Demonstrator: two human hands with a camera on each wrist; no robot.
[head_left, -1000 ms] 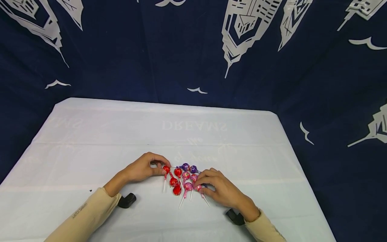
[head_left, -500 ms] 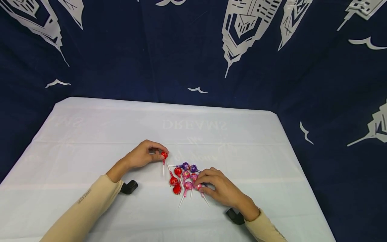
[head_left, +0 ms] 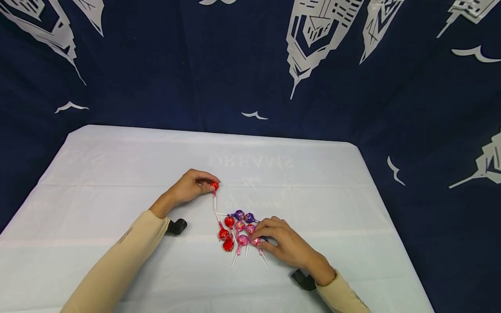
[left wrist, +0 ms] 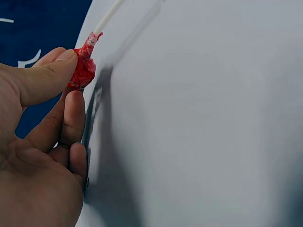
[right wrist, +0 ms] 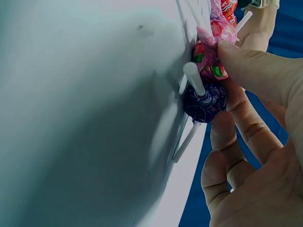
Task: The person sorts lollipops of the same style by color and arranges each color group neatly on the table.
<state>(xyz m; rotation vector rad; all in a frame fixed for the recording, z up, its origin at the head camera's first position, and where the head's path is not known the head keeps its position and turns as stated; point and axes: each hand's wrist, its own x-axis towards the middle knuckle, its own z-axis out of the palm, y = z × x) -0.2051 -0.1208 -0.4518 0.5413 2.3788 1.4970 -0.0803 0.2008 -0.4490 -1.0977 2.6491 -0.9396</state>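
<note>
My left hand (head_left: pixel 189 187) pinches the head of a red-wrapped lollipop (head_left: pixel 214 186) beyond the pile, its white stick pointing back toward me. In the left wrist view, thumb and fingers close on the red wrapper (left wrist: pixel 84 71). My right hand (head_left: pixel 285 243) is at the pile's right side, holding a pink lollipop (head_left: pixel 255 241) between thumb and fingers. Close below that one in the right wrist view sits a dark purple lollipop (right wrist: pixel 204 104). Beside the hand lie more pink lollipops (head_left: pixel 243 240), red ones (head_left: pixel 228 245) and purple ones (head_left: pixel 239 214).
A white cloth (head_left: pixel 117 174) with faint lettering covers the table. Behind it hangs a dark blue curtain (head_left: pixel 219 65) with white building and bird shapes. A black wrist device (head_left: pixel 177 226) shows below the left wrist, another (head_left: pixel 303 279) below the right.
My left hand has carried the red lollipop from the pile's left edge away from me toward the table's far side. My right hand stays where it was at the pile.
</note>
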